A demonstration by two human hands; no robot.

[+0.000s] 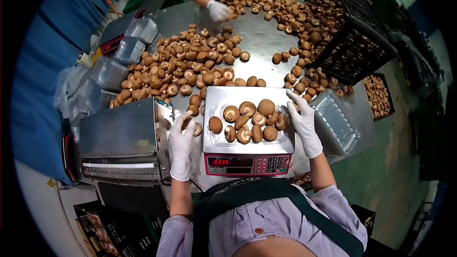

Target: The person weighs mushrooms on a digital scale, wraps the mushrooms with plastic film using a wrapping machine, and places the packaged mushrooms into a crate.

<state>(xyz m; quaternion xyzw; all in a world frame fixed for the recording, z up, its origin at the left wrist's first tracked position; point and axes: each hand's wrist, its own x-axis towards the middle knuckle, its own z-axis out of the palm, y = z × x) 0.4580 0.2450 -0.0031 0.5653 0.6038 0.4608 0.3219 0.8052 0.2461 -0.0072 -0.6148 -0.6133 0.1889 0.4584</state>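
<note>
A scale (247,167) with a red front stands before me, its display lit with what looks like 0230. On its steel plate (221,96) lies a clear plastic tray (216,138) holding several brown mushrooms (247,109), some cap up, some gills up. To the left of the scale, my left hand (181,145), in a white glove, is closed on a mushroom (187,123). My gloved right hand (306,126) is at the plate's right edge, its thumb and fingers curled around a brown mushroom (296,107), partly hidden by the fingers.
Mushroom heaps (185,57) cover the table behind the scale. A tipped black crate (352,33) spills more at right. Clear trays lie stacked right (335,123) and left (107,72). A metal machine (119,133) stands left. Across the table, a co-worker's gloved hand (220,12) reaches into mushrooms.
</note>
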